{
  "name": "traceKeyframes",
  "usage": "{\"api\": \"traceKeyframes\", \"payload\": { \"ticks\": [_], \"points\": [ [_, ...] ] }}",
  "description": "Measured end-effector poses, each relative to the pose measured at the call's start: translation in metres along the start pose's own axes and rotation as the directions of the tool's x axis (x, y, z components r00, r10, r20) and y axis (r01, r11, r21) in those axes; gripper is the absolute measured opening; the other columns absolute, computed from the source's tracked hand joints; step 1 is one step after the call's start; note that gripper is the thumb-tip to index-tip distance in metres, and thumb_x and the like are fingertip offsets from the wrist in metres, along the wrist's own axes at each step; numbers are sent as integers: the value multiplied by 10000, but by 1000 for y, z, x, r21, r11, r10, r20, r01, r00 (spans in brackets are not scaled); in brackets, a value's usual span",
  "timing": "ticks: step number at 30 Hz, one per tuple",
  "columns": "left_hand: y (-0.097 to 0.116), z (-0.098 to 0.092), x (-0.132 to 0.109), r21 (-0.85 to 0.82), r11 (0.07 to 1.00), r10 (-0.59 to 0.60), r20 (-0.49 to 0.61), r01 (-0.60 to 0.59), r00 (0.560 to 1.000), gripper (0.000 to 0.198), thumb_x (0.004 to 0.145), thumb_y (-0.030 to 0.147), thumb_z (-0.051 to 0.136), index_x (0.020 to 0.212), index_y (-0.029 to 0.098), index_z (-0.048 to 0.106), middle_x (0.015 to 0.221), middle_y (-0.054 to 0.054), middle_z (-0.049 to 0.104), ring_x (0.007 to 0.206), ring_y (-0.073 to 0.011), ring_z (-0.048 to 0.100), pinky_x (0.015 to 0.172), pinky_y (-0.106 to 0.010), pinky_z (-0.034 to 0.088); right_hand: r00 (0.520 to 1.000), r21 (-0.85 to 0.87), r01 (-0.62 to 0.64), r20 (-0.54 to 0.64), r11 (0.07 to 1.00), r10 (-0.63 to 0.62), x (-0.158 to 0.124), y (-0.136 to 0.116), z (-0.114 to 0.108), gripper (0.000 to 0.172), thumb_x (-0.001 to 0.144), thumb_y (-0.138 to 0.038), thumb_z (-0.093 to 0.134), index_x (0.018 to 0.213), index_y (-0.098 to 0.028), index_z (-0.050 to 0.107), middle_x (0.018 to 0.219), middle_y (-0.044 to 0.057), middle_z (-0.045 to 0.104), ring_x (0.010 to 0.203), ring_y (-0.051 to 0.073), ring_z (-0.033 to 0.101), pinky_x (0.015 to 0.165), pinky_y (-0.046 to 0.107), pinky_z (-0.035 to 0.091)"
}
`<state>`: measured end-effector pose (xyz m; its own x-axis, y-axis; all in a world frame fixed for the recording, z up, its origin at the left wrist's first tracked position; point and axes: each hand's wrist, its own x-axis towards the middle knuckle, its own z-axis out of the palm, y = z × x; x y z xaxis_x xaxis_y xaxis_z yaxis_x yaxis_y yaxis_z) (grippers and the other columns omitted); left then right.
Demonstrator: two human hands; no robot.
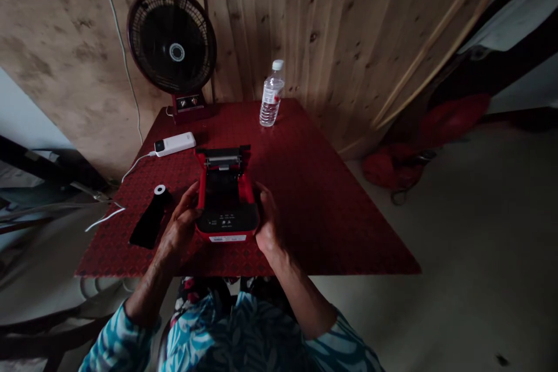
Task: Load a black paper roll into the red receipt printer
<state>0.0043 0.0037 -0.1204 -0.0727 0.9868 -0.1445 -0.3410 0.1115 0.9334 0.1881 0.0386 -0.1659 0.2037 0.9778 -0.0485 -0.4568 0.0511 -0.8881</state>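
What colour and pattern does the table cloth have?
The table cloth is dark red with a small diamond pattern, shown best in the head view.

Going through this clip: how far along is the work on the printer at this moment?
Done: the red-and-black label printer has its lid open, showing the empty-looking compartment. In hand: the left hand and right hand are at the printer's sides. Left: the black paper strip on a white core lies outside the printer, on the red patterned tabletop.
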Motion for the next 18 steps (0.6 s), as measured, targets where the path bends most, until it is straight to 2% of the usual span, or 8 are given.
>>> {"api": "traceKeyframes", "payload": {
  "ticks": [5,7,9,11,13,15,16,18],
  "points": [
    [4,-4,-2,146,988,44,5,-44,999,697,764,303,683,1447,252,556,1416,-96,628,1247,-324,614,997,-397,515,1000,0,11,21,1000,-11,-1,-2,1,519,846,-669,588,1144,-258,696,1219,54,702,1158,264,602,982,417,466],
    [9,-4,-6,260,964,69,-36,-57,997,653,784,320,683,1425,263,574,1446,-87,604,1292,-319,580,1005,-385,507,1000,28,-3,21,1000,2,-2,-3,2,527,831,-672,602,1136,-253,694,1200,57,709,1132,263,613,960,415,475],
    [18,-3,-10,412,905,161,-98,-107,982,589,798,350,702,1374,262,613,1439,-84,607,1300,-307,570,1005,-368,501,999,66,-28,22,997,27,-2,-4,3,534,813,-671,620,1127,-245,690,1158,57,725,1078,259,633,917,408,492],
    [29,1,-9,578,786,302,-47,-220,952,456,822,393,703,1251,238,690,1327,-94,675,1203,-289,627,975,-362,512,998,96,-53,20,994,51,-2,-5,4,528,796,-660,642,1112,-239,690,1117,53,737,1036,252,643,883,397,500],
    [42,10,-3,708,600,380,157,-372,912,310,863,411,659,1097,230,753,1162,-89,736,1060,-267,679,941,-369,524,998,113,-58,7,992,57,-2,-6,6,509,779,-638,666,1089,-236,698,1098,45,742,1034,246,640,886,388,496],
    [53,24,11,802,375,309,364,-464,879,217,888,355,627,1004,258,783,1078,-69,753,1004,-257,692,945,-380,524,998,122,-53,-9,991,55,-2,-6,6,486,768,-617,679,1070,-237,707,1101,35,742,1057,242,632,919,388,484],
    [57,31,20,838,276,240,414,-471,878,191,877,298,634,984,275,791,1075,-64,756,1008,-264,696,953,-391,521,998,124,-54,-17,991,56,-1,-6,6,473,764,-608,683,1060,-240,712,1104,29,741,1070,240,629,938,390,476],
    [59,45,39,899,114,122,409,-422,904,207,822,176,665,928,293,799,1059,-70,762,1014,-299,702,948,-425,521,998,128,-63,-21,990,66,-1,-6,5,442,763,-590,684,1042,-248,720,1109,20,742,1089,237,626,968,394,464]
  ]
}}
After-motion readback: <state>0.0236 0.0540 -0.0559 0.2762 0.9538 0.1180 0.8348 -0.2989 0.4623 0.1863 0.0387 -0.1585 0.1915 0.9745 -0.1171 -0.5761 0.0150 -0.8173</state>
